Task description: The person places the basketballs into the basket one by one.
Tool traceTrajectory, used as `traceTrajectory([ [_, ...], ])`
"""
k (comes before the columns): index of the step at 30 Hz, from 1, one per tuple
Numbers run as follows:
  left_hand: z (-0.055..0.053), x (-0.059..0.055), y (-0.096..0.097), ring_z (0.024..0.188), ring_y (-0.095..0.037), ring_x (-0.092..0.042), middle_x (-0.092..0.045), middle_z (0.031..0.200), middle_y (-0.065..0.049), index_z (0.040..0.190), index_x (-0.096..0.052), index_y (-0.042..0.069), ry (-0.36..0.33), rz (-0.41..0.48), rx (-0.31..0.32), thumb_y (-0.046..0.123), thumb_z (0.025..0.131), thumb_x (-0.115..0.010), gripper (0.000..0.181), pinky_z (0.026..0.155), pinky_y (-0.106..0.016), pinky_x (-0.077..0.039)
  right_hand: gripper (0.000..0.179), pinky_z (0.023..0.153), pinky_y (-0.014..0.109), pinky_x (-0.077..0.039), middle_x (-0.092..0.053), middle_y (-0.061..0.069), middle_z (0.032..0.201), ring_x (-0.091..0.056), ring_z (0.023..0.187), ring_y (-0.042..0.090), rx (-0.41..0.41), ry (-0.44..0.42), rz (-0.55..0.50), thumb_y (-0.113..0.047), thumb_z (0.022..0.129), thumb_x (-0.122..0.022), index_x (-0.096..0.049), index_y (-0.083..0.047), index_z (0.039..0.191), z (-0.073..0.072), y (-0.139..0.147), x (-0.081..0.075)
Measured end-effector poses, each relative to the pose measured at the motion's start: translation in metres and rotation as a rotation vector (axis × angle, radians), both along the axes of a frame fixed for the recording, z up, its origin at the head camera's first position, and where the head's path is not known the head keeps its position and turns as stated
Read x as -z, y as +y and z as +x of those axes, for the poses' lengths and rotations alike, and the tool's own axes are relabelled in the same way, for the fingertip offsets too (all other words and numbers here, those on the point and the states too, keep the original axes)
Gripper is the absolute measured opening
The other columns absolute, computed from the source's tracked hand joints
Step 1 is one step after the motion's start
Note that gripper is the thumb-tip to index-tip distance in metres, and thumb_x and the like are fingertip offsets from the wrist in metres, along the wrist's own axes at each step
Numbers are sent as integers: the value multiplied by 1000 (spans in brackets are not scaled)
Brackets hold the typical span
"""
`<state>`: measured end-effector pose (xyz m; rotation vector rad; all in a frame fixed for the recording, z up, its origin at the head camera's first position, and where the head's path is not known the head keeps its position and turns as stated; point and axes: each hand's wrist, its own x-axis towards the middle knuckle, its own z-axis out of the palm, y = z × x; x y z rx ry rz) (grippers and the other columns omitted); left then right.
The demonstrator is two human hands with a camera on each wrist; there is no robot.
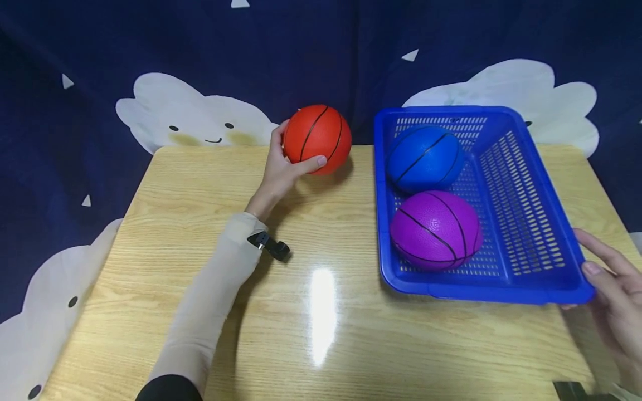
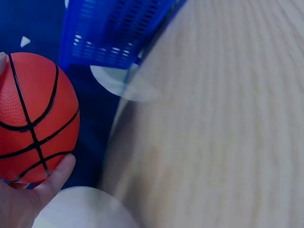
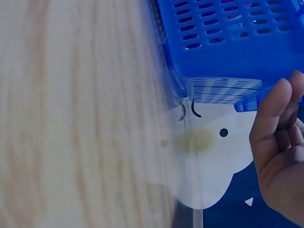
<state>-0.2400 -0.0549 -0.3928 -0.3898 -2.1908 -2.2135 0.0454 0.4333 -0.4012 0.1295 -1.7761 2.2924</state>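
Note:
In the head view, my left hand [image 1: 283,170] grips an orange-red toy basketball [image 1: 318,133] near the far edge of the table, thumb on the near side. The left wrist view shows the same ball [image 2: 35,104] with the thumb [image 2: 59,173] along its lower side. My right hand [image 1: 614,292] holds the near right corner of a blue plastic basket [image 1: 494,295], thumb on the rim and a fingertip below it. Inside, against the left wall, lie a blue ball [image 1: 426,159] and, nearer me, a purple ball [image 1: 436,231]. The right wrist view has the right hand [image 3: 282,147] beside the basket's perforated wall [image 3: 223,57].
A light wooden table [image 1: 200,184] lies under the arms and basket. Behind it hangs a dark blue cloth [image 1: 301,50] with white clouds and small triangles. A black strap [image 1: 271,245] sticks out from the left wrist.

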Motion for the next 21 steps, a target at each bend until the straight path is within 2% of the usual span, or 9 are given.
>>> traceTrajectory([
  [7,6,-27,9,139,-24,-53,-50,156,0,163,-38,18,45,30,11,21,78,-92,101,106,-44,-56,54,56,29,-62,-80,18,115,-81,77,22,-69,37,-81,14,113,-22,-45,6,161,-3,-1,0],
  [15,4,-53,39,138,-25,-55,-52,155,-3,163,-37,14,103,107,95,16,77,-90,101,107,-43,-56,55,56,30,-62,-80,20,112,-81,74,22,-81,47,-123,14,112,-21,-46,6,160,-1,0,1],
  [19,3,-64,54,138,-24,-55,-52,154,-3,164,-35,12,140,89,124,17,79,-90,102,105,-41,-57,54,56,28,-62,-80,19,112,-80,73,21,-81,45,-92,14,113,-22,-45,6,161,-1,0,0],
  [21,3,-70,61,137,-23,-55,-51,154,-2,164,-34,12,150,77,139,18,79,-90,102,104,-40,-57,53,56,26,-61,-80,16,111,-79,72,20,-46,26,-34,13,114,-25,-45,5,162,-1,0,-2],
])
